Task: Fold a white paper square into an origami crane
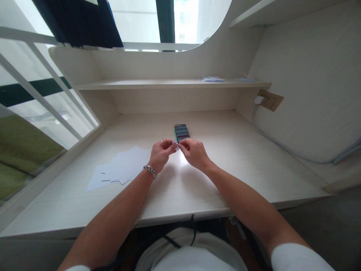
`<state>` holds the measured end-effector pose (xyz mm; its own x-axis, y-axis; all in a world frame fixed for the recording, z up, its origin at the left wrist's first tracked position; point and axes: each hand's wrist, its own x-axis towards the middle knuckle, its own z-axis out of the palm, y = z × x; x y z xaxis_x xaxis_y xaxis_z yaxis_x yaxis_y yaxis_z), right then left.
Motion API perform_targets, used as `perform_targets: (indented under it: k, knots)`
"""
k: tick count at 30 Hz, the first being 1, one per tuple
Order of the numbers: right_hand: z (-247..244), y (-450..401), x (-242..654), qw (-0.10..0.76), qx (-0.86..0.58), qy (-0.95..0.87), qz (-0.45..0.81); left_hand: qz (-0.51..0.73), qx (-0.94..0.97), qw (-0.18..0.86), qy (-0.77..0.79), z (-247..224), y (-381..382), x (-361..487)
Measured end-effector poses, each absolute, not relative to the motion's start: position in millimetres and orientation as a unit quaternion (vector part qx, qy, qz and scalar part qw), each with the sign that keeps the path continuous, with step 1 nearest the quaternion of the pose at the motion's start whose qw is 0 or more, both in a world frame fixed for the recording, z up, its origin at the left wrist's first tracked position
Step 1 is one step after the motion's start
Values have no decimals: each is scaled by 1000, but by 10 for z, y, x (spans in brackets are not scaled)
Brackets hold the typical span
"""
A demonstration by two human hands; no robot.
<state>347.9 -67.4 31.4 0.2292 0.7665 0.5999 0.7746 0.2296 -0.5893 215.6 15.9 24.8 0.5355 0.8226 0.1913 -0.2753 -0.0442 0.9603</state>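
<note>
Between both hands, above the middle of the desk, is a small piece of white paper [176, 145]. My left hand [161, 153], with a ring and a chain bracelet, pinches its left side. The fingertips of my right hand [194, 151] are closed at its right edge. The fingers cover much of the paper, so its full shape is hidden. Just beyond the hands, a phone [182, 131] with a lit screen lies on the desk. White paper sheets [121, 165] lie spread to the left of my left hand.
The pale desk [239, 169] has a raised shelf [158, 83] at the back, bearing a small stack of paper [213, 79]. At right, a white plug [258, 99] sits in a wall socket [271, 100], its cable [282, 145] running along the wall. White rails [42, 96] border the left.
</note>
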Motion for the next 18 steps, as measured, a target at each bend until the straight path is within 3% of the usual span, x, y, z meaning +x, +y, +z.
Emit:
perform_targets:
  k: [12, 18]
  knots:
    - [342, -708, 3468, 412, -647, -640, -46, 391, 606, 650, 240, 285, 142, 2161]
    - [297, -631, 3505, 505, -609, -600, 114, 380, 594, 668, 238, 305, 137, 2145]
